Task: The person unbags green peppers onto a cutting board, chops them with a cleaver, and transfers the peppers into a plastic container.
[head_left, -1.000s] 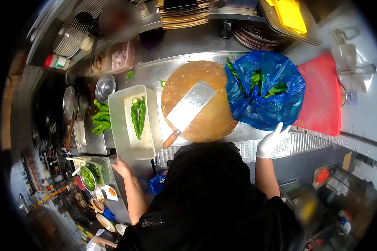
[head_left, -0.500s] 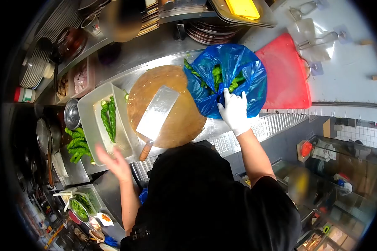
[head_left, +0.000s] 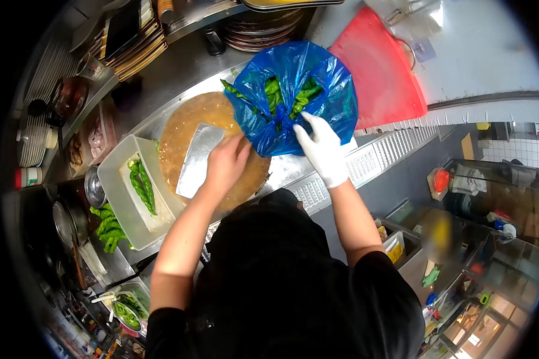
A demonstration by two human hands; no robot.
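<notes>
Two whole green peppers [head_left: 142, 186] placed in tub [head_left: 115, 191], 9 o'clock, more left in blue bag [head_left: 336, 96], 12, overlapped by right hand [head_left: 323, 151], 1, fingers parted; left hand [head_left: 226, 159], 11, closure can't be told.

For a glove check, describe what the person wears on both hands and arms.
The right hand wears a thin white glove, its cuff ending at the wrist. The left hand is bare. Black sleeves stop near the elbows; both forearms are uncovered.
</notes>
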